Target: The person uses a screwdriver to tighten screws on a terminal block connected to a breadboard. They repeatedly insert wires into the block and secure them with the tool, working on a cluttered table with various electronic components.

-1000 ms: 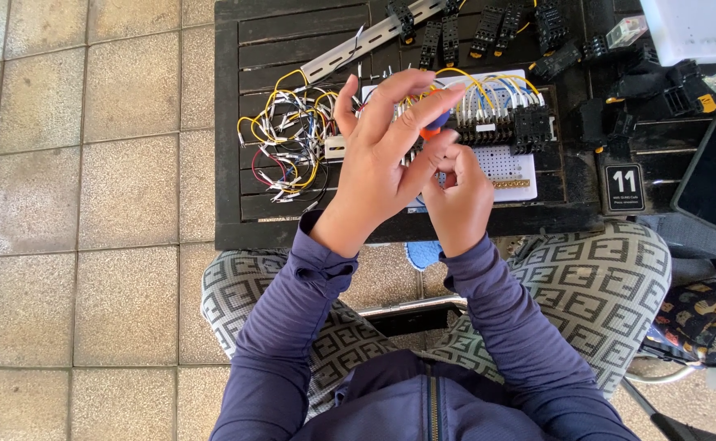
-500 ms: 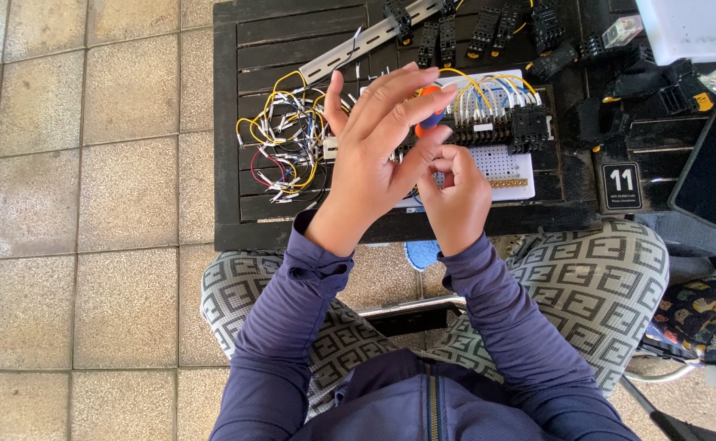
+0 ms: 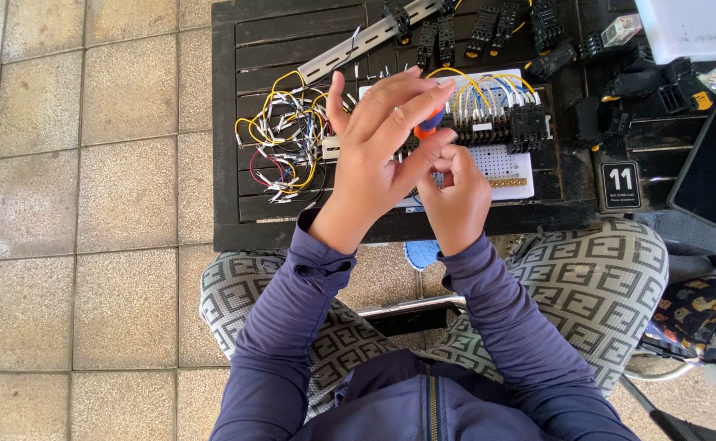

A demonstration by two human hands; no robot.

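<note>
1. Left hand (image 3: 374,159) raised over the middle of the dark slatted table (image 3: 247,220), fingers spread and slightly curled. Fingertips rest against the orange-and-blue top of a small screwdriver (image 3: 429,125); a loose steadying touch, not a clenched grip.
2. Right hand (image 3: 456,192) sits just below and right of the left, near the table's front edge. Fingers are pinched together around what looks like the screwdriver's shaft; the left hand hides much of it, so the exact hold is uncertain.
3. The screwdriver stands between both hands, above the white perforated board (image 3: 501,163) near the table's front edge, right of centre.
4. On that board: a row of black relay sockets (image 3: 497,126) with yellow and white wires (image 3: 472,82) looping over their tops.
5. Left of the hands, toward the table's left edge, a loose tangle of jumper wires (image 3: 284,151), yellow, white, red and black.
6. Along the far edge: a metal mounting rail (image 3: 358,53) lying at a slant and more black sockets (image 3: 488,28) scattered beside it.
7. Near the right front corner: a small black number card (image 3: 621,186); a dark phone (image 3: 713,167) lies just beyond the table's right edge.
</note>
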